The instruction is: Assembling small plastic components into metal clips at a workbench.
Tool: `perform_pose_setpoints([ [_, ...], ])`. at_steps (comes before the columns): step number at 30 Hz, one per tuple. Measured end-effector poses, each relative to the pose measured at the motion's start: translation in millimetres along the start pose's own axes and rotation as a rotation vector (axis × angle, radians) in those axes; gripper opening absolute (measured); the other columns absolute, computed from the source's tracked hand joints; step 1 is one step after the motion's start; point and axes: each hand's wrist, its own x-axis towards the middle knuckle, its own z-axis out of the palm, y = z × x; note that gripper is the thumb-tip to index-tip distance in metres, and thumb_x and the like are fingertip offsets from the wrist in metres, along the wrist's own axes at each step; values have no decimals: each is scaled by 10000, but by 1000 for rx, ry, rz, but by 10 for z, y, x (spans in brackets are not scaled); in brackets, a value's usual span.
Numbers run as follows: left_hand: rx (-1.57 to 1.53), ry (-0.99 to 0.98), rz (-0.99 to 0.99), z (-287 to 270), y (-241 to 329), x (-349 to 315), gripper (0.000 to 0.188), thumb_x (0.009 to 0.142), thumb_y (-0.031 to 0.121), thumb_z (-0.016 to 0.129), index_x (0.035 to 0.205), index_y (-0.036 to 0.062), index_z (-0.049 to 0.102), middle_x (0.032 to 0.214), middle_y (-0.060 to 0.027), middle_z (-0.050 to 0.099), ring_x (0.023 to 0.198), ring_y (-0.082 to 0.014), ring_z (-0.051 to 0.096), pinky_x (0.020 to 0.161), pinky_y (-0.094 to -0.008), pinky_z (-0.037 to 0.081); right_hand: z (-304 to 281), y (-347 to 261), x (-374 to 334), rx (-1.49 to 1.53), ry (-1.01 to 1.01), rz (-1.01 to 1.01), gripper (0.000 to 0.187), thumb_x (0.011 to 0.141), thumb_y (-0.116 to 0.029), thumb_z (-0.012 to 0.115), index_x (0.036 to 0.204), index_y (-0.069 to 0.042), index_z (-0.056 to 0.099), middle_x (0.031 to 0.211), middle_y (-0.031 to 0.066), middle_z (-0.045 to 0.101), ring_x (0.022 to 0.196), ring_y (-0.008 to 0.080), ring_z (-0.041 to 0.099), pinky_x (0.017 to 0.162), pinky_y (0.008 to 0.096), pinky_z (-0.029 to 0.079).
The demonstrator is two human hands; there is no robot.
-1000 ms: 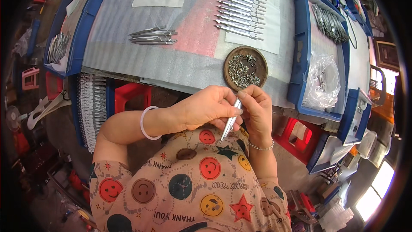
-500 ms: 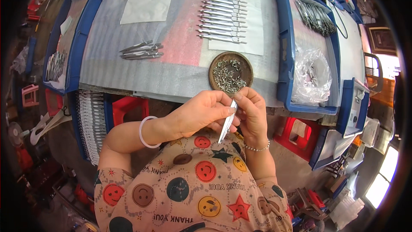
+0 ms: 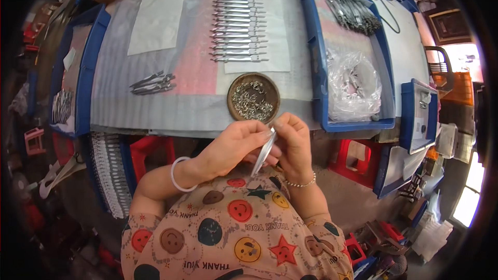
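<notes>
Working at the near edge of a broad surface (image 3: 192, 113) covered in pale grey and pink sheeting, between an open blue plastic tray (image 3: 358, 126) at right and a narrower-looking blue plastic tray (image 3: 87, 70) at left. Facing a long row of slim silver-coloured metal tools (image 3: 239, 36), laid side by side toward the far edge, with a round brown bowl (image 3: 275, 93) nearer, just beyond the fingers. Using a bare left hand (image 3: 228, 148) and a bare right hand (image 3: 294, 140), close together on the near side of the bowl. Holding there a slim, tapering, silver-coloured metal piece (image 3: 263, 153), slanted, far end to the right: left fingers clamped around its far half, right fingers pinched together at that far end. Judged by the grip, busy with fine fingertip work at the far end; calling next for a steady left hold and a small, controlled right-finger motion.

Cut off at the far side: the end of the row. Hard to make out: the contents of a crumpled clear plastic bag (image 3: 354, 93) in the right tray; the blurred piece, its far tip covered by fingers; the exact shape of the tiny shiny metal parts (image 3: 246, 105) in the bowl. Cannot tell of any such part inside the right-hand pinch.
</notes>
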Motion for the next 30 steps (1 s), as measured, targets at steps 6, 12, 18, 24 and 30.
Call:
perform_pose_setpoints([
  [6,23,-36,-13,57,60,45,167,936,118,515,1033,-18,508,937,-126,650,826,-154,653,725,-251,546,-168,-27,68,91,-63,62,124,843,-79,634,746,-56,560,679,-2,567,576,55,501,519,179,399],
  [12,42,-47,-2,88,54,62,170,916,91,535,1028,-33,505,930,-122,651,834,-145,649,730,-248,543,-182,-50,39,82,-57,46,125,841,-79,636,747,-58,557,677,-9,562,564,43,481,510,173,378],
  [18,32,-54,-1,140,30,71,174,949,145,496,1007,-18,510,909,-122,650,796,-150,655,715,-251,547,-158,-91,-62,42,-46,-47,145,857,-86,623,740,-55,544,671,4,566,542,45,472,483,177,376],
  [24,-280,-88,0,150,-204,171,271,998,274,378,983,31,497,777,-117,636,583,-170,633,476,-240,522,17,-107,-239,-27,-62,-154,134,915,-33,518,790,13,497,534,45,477,385,108,432,348,250,360],
  [30,-410,-213,-120,133,-263,164,283,994,334,395,967,66,483,632,-26,524,388,-37,315,354,-175,256,-160,-235,-282,-208,-95,-100,101,886,-58,585,822,17,566,704,41,610,588,79,574,575,193,463],
])
